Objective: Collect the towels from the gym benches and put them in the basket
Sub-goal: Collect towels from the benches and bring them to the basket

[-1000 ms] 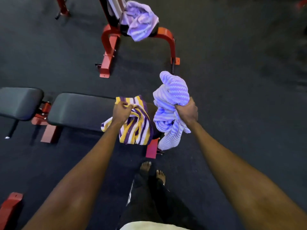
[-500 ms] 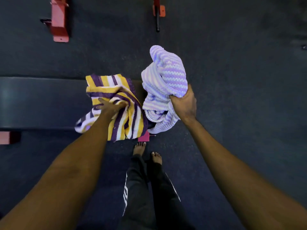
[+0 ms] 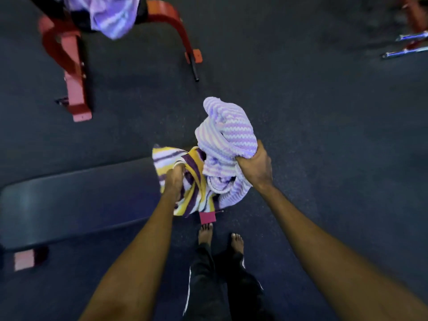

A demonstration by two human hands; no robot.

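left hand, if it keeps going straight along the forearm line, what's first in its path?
The left hand is already gripping the yellow-purple striped towel, so that towel comes first. Past it, the line runs over bare floor toward the red bench frame, though depth is hard to judge.

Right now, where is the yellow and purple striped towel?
In the head view, the yellow and purple striped towel is bunched in the left hand at the black bench's right end, touching the lilac towel.

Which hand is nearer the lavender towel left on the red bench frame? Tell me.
Left. The left hand, gripping the yellow-and-purple striped towel, sits below the lavender towel; the right hand is farther right.
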